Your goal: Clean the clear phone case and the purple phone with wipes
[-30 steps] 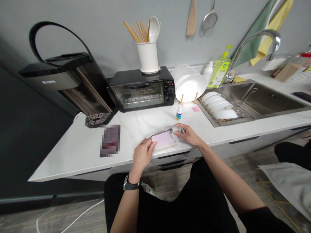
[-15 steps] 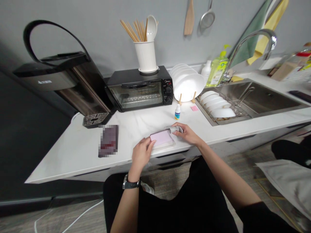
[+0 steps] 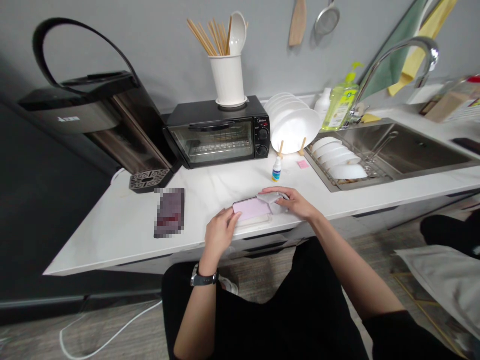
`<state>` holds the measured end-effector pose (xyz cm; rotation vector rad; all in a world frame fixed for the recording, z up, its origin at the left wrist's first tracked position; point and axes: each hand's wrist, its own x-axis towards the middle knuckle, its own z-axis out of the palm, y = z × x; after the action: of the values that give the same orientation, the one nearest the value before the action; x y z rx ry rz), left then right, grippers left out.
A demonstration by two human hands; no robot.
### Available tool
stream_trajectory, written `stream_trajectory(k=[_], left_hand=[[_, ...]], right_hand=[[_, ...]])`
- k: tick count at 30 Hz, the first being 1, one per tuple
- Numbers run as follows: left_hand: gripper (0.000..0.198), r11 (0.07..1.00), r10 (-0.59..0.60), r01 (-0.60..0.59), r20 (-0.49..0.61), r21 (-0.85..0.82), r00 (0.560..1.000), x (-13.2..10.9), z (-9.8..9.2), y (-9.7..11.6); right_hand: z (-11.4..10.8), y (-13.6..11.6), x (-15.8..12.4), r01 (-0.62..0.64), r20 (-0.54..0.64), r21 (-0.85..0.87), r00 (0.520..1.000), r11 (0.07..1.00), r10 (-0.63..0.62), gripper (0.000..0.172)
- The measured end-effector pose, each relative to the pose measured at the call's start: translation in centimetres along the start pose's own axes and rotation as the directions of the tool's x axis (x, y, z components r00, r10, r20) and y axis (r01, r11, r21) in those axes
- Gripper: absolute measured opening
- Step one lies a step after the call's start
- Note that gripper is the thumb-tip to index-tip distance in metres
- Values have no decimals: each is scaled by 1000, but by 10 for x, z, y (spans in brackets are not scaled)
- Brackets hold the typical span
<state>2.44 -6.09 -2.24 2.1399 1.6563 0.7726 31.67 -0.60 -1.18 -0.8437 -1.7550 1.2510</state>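
Observation:
A lilac phone case (image 3: 251,209) lies tilted at the counter's front edge, with a clear, see-through rim along its near side. My left hand (image 3: 220,229) pinches its left end between thumb and fingers. A grey cloth (image 3: 270,199) is bunched under the fingers of my right hand (image 3: 295,202), pressed on the case's right end and covering that part. Behind my right hand stands a small white bottle (image 3: 276,170) with a blue and yellow label. A dark phone-like slab (image 3: 170,214), its face pixelated, lies left of my left hand.
At the back stand a water dispenser (image 3: 108,125), a toaster oven (image 3: 221,135) bearing a chopstick holder (image 3: 228,80), and racked plates (image 3: 296,131). On the right, bowls (image 3: 347,171) sit by the sink (image 3: 423,150). A pink note (image 3: 303,164) lies near the bottle.
My right hand has moved the grey cloth over the right end of the phone case, covering more of it. My left hand keeps its hold. The view has shifted slightly.

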Motion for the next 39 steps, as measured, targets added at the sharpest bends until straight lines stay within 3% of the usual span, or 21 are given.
stream_trajectory(k=[6, 8, 12, 15, 19, 23, 30, 36, 39], left_hand=[[36, 997, 71, -71, -12, 21, 997, -2, 0, -1], [36, 997, 71, -70, -18, 37, 997, -2, 0, 1], [34, 999, 24, -24, -10, 43, 1000, -2, 0, 1], [33, 999, 25, -25, -6, 47, 1000, -2, 0, -1], [37, 993, 110, -110, 0, 46, 994, -2, -1, 0], [38, 991, 127, -126, -10, 52, 992, -2, -1, 3], [34, 998, 53, -52, -23, 32, 998, -2, 0, 1], [35, 994, 112, -112, -16, 21, 994, -4, -2, 3], [35, 992, 120, -120, -16, 26, 993, -5, -2, 3]], right_hand=[[18, 7, 2, -122, -264, -59, 959, 991, 103, 45], [19, 6, 3, -122, -256, -103, 962, 987, 92, 48], [9, 3, 3, -31, -119, -99, 993, 995, 19, 53], [8, 5, 3, -43, -79, -66, 996, 997, 38, 56], [24, 5, 3, -131, -200, -78, 973, 988, 114, 52], [33, 3, 5, -129, -313, -190, 948, 973, 65, 52], [16, 6, 3, 51, -181, -178, 980, 983, -84, 49], [29, 5, 3, -96, -289, -204, 957, 974, 34, 47], [33, 3, 3, -121, -341, -274, 940, 954, 21, 50]])
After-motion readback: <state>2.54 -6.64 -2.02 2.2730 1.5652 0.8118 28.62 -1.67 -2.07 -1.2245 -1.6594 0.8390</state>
